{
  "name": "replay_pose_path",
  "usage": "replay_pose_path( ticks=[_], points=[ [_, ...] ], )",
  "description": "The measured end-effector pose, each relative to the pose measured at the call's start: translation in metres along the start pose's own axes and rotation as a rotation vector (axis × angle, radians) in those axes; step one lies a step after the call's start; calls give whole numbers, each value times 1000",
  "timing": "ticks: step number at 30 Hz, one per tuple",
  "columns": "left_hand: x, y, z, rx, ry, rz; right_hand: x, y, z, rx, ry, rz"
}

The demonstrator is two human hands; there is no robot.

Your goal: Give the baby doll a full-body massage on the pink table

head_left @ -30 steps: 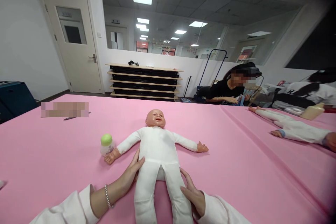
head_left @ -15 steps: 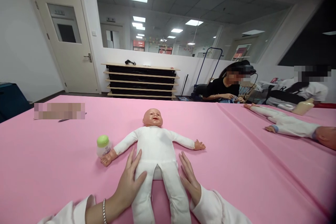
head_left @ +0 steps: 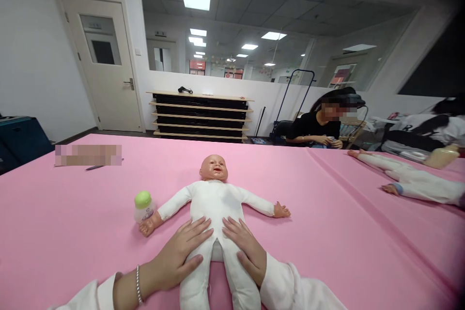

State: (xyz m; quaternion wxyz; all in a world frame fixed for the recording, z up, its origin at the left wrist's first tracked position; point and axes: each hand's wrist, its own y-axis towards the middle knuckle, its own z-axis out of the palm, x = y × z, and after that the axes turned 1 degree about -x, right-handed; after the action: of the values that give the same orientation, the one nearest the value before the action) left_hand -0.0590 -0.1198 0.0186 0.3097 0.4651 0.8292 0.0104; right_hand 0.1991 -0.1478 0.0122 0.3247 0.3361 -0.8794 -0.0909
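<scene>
A baby doll (head_left: 217, 201) with a white cloth body lies face up on the pink table cover (head_left: 308, 252), arms spread wide and legs toward me. My left hand (head_left: 181, 254) rests flat on the doll's hip and lower belly, fingers stretched out and thumb on its thigh. On the other hip lies my right hand (head_left: 247, 249), also flat with its fingers extended. Both sets of fingertips point inward across the lower belly. A small jar (head_left: 144, 207) with a green lid stands beside the doll's hand on the left, seemingly touching it.
Another doll (head_left: 421, 177) in white lies at the right edge, near a cream-coloured bottle (head_left: 441, 156). At the far left is a pen-like object (head_left: 98, 166) beside a blurred patch. A person (head_left: 319, 123) in black sits beyond the table. Low shelving (head_left: 201, 116) stands behind.
Both hands have moved inward from the doll's sides onto its lower belly and hips. The camera view has shifted slightly, so the scene sits a little lower and most of it further right.
</scene>
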Motion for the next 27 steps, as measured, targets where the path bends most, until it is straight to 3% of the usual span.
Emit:
replay_pose_path(
  ticks=[9, 27],
  points=[
    [6, 0, 5, -15, 10, -9, -4, -5, 4, -64, 45, 2],
    [6, -1, 6, -46, 65, 12, -4, -3, 3, -38, -1, 5]
  ],
)
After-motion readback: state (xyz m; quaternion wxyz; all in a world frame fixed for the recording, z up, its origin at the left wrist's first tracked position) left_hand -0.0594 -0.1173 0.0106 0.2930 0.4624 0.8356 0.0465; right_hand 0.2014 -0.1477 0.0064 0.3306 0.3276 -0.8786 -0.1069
